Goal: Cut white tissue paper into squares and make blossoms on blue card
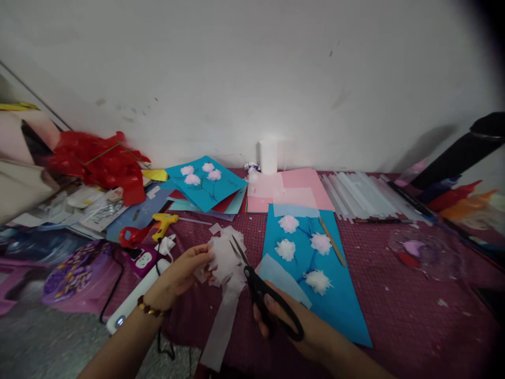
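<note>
Right hand (281, 311), perhaps half behind scissors (257, 287)

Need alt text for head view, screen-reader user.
Left hand holds white tissue paper; right hand holds open black scissors close to it. To the right, four pale flowers dot a blue sheet; leftward lies a yellow glue gun.

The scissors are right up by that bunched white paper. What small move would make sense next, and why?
Perhaps a small snip at the edge of the bunched white paper: the left hand grips it, and the right hand holds the scissors with blades parted and tips at the paper.
</note>
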`<state>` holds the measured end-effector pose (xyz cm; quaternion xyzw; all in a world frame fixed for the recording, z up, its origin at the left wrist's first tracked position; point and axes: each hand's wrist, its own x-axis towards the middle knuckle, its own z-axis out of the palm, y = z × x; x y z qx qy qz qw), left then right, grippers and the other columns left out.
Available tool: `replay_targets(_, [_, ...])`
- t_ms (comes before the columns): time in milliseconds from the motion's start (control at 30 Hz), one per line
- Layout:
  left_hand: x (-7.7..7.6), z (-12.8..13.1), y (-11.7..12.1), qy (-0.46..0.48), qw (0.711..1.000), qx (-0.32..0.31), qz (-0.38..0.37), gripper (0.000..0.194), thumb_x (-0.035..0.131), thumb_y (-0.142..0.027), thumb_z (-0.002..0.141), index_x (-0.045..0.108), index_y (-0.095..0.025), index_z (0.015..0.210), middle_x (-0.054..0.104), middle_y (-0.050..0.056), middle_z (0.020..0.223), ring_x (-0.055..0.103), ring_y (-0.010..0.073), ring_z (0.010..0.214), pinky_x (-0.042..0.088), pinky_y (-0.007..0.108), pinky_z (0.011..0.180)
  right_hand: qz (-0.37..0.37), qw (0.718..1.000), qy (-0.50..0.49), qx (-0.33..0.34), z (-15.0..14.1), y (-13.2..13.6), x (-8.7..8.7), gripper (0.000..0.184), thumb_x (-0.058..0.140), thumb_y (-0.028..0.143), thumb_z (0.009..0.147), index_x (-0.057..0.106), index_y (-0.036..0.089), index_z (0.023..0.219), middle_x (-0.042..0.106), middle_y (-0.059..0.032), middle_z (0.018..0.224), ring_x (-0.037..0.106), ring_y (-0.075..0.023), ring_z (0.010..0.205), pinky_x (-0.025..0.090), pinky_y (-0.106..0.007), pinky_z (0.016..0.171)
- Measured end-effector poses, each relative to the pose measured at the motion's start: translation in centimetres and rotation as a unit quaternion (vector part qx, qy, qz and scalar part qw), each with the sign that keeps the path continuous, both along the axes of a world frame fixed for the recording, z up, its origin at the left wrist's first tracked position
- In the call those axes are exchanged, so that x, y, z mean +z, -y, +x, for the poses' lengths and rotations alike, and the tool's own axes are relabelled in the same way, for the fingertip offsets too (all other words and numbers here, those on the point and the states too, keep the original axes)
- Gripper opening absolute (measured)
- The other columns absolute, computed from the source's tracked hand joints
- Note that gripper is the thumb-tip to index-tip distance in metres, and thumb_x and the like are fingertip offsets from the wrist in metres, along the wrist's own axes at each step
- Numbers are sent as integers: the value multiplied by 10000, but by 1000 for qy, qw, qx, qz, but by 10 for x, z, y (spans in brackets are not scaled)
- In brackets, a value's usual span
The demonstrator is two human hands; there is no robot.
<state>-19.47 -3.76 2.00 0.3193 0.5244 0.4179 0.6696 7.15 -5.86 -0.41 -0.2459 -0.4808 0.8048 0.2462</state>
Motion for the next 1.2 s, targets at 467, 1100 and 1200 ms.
replay_targets(467, [18, 17, -16, -55, 997, -40, -25, 378, 653, -514, 742, 618, -139, 713, 626, 18, 565, 543, 115, 413, 465, 245, 436, 12, 998, 42, 48, 5, -2, 9, 476, 504, 635, 840, 519, 160, 872, 534, -1, 739, 465, -94, 563, 337, -257, 580])
replay_targets(1100, [30, 18, -23, -161, 963, -204, -66, 188, 645, -315, 666, 618, -141, 599, 640, 26, 490, 538, 109, 365, 366, 186, 344, 35, 995, 69, 55, 5, 2, 19, 470, 521, 639, 824, 519, 174, 890, 515, 9, 741, 459, -97, 581, 352, -252, 570])
replay_targets(1200, [34, 19, -26, -191, 953, -227, -63, 197, 647, -310, 679, 600, -145, 580, 614, 6, 463, 522, 105, 362, 362, 186, 346, 42, 995, 79, 46, 4, 2, 16, 473, 529, 650, 810, 511, 181, 868, 494, 22, 717, 446, -92, 567, 342, -247, 550])
